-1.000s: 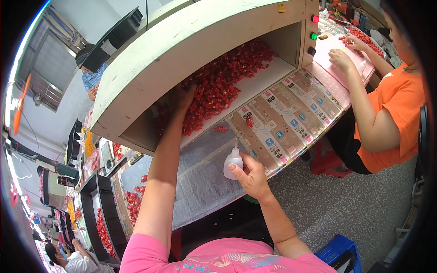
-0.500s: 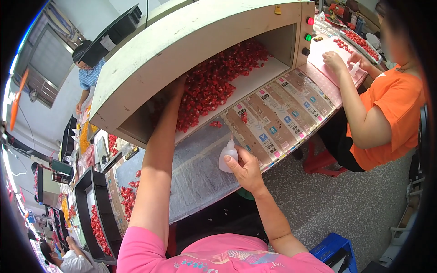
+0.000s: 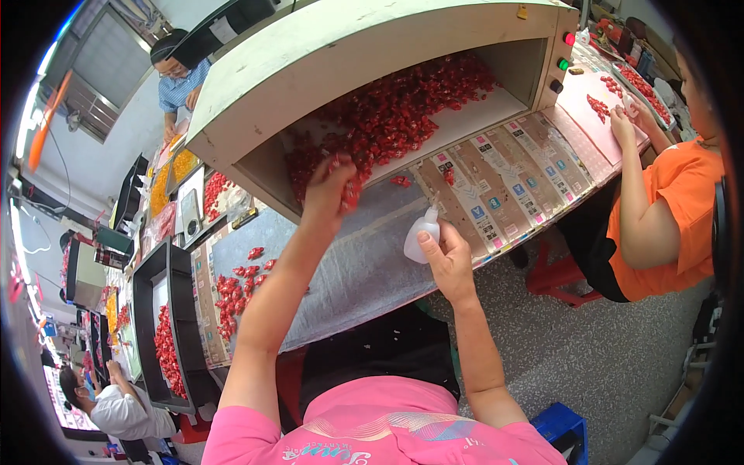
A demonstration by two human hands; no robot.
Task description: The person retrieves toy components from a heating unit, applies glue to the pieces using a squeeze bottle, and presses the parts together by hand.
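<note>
Squeeze bottle point(image 3: 418, 242) in right hand point(image 3: 452, 260), nozzle point(image 3: 432, 212) pointing away, axis leaning right; left hand point(image 3: 328, 192) clutching red pieces point(image 3: 351, 195).

The room is bright, with white ceiling lights point(image 3: 49, 60) glaring along the left rim. Shade darkens the inside of the box point(image 3: 287, 89) and the red pieces point(image 3: 418, 105) there. The left hand point(image 3: 327, 192) looks slightly blurred. Fisheye distortion bows the box's long edges, the corners fall black, and the far left background is soft.

On the counter point(image 3: 345, 291), red pieces point(image 3: 227, 294) left of the left hand point(image 3: 329, 190), patterned sheet point(image 3: 504, 186) beside the right hand point(image 3: 451, 260), cabinet point(image 3: 310, 70) ahead.
</note>
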